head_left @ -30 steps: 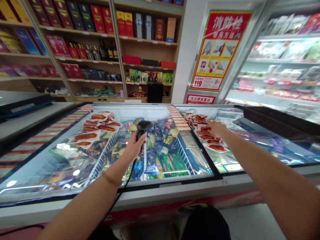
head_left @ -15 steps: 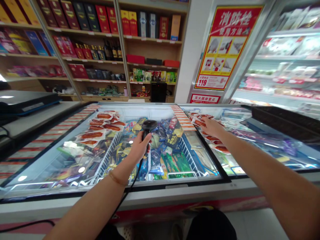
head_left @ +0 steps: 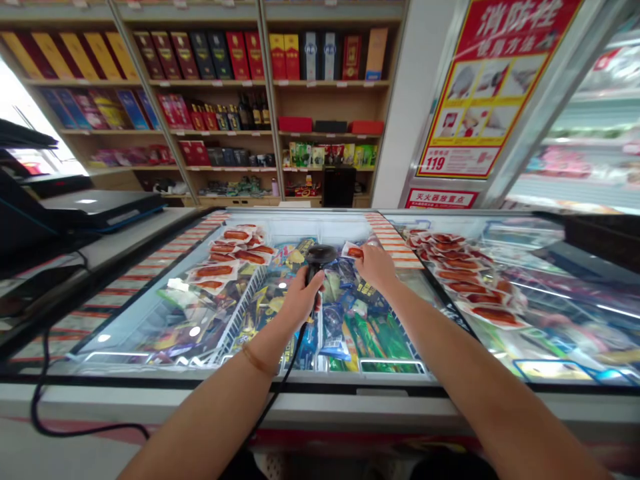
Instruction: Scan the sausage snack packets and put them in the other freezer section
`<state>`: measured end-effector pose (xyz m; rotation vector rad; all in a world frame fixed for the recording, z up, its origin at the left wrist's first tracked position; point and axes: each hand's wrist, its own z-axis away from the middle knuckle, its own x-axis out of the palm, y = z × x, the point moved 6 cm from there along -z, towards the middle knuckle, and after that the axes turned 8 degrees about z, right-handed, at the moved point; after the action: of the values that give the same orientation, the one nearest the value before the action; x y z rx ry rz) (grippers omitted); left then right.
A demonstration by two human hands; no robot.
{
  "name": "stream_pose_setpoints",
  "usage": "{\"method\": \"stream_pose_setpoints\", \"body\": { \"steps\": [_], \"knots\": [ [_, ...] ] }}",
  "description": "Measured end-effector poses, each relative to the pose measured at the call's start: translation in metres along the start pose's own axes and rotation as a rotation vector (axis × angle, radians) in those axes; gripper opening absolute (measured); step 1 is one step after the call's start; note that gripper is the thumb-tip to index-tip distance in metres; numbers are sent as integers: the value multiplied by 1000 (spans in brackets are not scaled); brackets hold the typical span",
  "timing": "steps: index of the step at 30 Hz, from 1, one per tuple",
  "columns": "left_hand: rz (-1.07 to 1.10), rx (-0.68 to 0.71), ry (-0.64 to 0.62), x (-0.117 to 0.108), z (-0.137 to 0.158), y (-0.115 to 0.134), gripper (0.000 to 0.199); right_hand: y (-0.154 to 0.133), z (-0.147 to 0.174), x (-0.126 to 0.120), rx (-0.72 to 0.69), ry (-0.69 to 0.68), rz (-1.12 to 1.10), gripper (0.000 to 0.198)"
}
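Observation:
My left hand (head_left: 303, 297) is wrapped round the handle of a black barcode scanner (head_left: 321, 254), whose cord runs down along my forearm. Pinched in my right hand (head_left: 376, 267) is a packaged sausage (head_left: 354, 251), close to the right of the scanner head. Both hands are above the glass lid of a chest freezer (head_left: 330, 400). On the glass to the right lies a pile of packaged sausages (head_left: 457, 263). Another pile of packaged sausages (head_left: 217, 270) rests on the left part of the lid.
Under the glass, wire baskets (head_left: 243, 307) hold frozen goods in bags. A dark flat device (head_left: 105, 207) stands on the counter at left. Shelves (head_left: 330, 137) with boxes and bottles line the back wall. A red fire-hydrant poster (head_left: 495, 93) hangs at right, beside a refrigerated display (head_left: 595, 133).
My right hand has lifted a packaged sausage from the right pile and moved left with it to the scanner. The left hand still holds the scanner. The view has turned somewhat left.

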<state>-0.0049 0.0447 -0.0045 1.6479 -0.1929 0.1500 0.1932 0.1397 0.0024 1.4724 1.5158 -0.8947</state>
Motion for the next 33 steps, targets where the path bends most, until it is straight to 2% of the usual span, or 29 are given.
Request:
{"method": "stream_pose_setpoints", "body": {
  "steps": [4,9,13,20,33],
  "knots": [
    [-10,0,-20,4,1,-2,48,8,0,8,10,-51,-31,25],
    [-26,-5,-32,5,2,-1,50,8,-4,17,-109,18,-133,26],
    [-27,-12,-16,2,3,1,52,13,-6,22,-107,70,-161,26],
    [-114,28,-119,8,6,5,48,15,0,6,-44,100,-169,32],
    [-170,55,-195,13,8,8,52,10,7,-8,-23,100,-107,34]
  ]
}}
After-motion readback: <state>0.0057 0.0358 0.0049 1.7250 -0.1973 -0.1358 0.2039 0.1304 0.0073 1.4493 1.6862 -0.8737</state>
